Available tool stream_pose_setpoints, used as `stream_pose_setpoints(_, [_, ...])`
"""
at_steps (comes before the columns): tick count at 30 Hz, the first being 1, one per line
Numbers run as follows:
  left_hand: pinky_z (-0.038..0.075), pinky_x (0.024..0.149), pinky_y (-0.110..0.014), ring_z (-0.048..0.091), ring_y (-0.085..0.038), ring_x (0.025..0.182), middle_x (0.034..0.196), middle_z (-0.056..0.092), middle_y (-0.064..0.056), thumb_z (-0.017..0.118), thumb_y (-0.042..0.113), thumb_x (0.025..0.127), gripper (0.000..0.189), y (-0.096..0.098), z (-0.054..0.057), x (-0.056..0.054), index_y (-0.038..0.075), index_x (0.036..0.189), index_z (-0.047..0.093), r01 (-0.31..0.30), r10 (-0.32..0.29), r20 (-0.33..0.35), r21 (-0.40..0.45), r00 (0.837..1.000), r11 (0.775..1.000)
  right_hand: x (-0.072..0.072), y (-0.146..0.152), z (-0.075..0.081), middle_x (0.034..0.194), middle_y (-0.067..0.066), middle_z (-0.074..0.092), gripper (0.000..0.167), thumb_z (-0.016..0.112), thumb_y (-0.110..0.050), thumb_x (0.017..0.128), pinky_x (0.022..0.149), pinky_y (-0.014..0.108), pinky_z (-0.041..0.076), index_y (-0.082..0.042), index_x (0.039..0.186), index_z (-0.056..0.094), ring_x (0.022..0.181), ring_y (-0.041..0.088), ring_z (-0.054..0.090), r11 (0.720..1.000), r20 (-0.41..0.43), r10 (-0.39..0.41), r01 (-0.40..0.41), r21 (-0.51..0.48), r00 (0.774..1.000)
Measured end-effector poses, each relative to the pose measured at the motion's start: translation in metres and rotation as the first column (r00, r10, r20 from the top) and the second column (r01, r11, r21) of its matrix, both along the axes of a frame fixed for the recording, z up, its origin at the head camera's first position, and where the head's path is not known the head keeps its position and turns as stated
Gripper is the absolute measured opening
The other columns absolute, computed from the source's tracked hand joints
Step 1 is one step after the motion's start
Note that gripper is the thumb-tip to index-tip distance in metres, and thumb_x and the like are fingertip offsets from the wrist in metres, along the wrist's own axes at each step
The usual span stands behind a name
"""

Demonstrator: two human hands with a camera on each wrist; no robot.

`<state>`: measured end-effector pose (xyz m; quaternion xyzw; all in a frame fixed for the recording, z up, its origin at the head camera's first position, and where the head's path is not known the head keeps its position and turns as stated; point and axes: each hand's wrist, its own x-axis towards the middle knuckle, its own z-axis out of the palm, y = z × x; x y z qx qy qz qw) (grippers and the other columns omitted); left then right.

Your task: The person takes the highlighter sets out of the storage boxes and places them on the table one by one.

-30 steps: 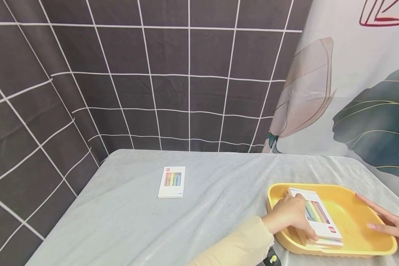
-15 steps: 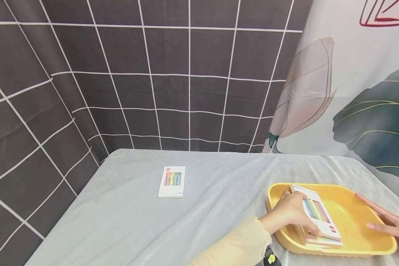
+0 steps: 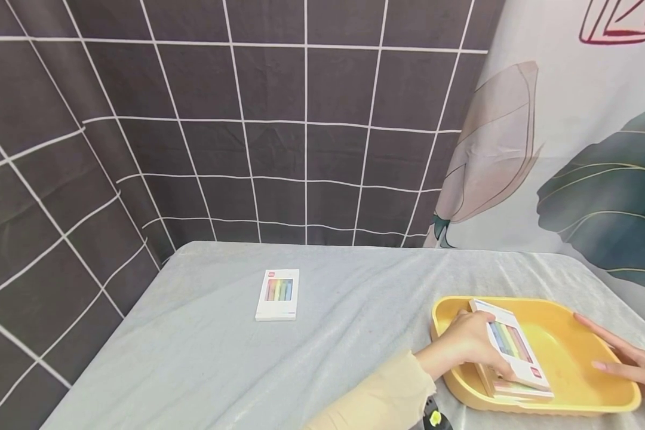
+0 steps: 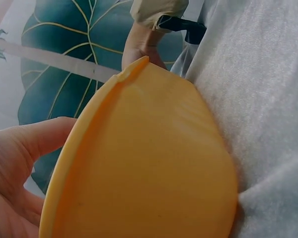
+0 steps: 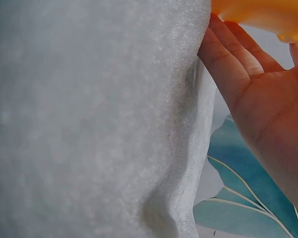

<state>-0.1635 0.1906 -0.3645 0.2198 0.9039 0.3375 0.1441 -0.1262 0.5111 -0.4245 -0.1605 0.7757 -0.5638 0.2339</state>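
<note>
My left hand reaches into the yellow tray and holds the top one of some stacked white boxes, its fingers at the far left edge and its thumb at the near side. This upper white box shows a row of coloured sticks and a red logo. A lower box peeks out under its near end. At the tray's right end is my right hand, thumb over the rim and fingers along the outer wall. The right wrist view shows those fingers nearly straight against the tray's underside.
A similar white box lies alone left of the middle on the grey cloth-covered table. A dark checked curtain stands behind it, and a leaf-print curtain hangs at the right.
The upper box has shifted slightly within the tray, exposing more of the box under it, and my left hand has edged left. My right hand and the tray stay in place.
</note>
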Motion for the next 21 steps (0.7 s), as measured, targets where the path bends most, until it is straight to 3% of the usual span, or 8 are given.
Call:
stream_pose_setpoints(12, [0.036,0.07,-0.011,0.043,0.002,0.085,0.099,0.053,0.014,0.089,0.028,0.049,0.078,-0.0048,0.0034,-0.0004,0.031,0.119,0.055,0.031,-0.031,0.002,0.025,1.0,0.999,0.0004,0.0006,-0.0008,0.122,-0.042,0.008,0.077,0.029,0.004,0.095,0.076,0.019,0.047,-0.055,0.134,-0.001,0.102,-0.028,0.023,1.0,-0.022,-0.004,0.004,0.025,1.0])
stream_pose_setpoints(21, [0.036,0.069,-0.01,0.042,0.002,0.08,0.1,0.051,0.011,0.09,0.03,0.048,0.083,-0.0102,0.0063,-0.0029,0.032,0.122,0.053,0.03,-0.029,-0.017,0.039,0.999,0.999,-0.0005,0.0016,0.0003,0.122,-0.04,0.005,0.075,0.026,0.003,0.096,0.077,0.03,0.051,-0.057,0.133,0.001,0.104,-0.025,0.029,0.997,0.055,0.03,-0.026,-0.066,0.998])
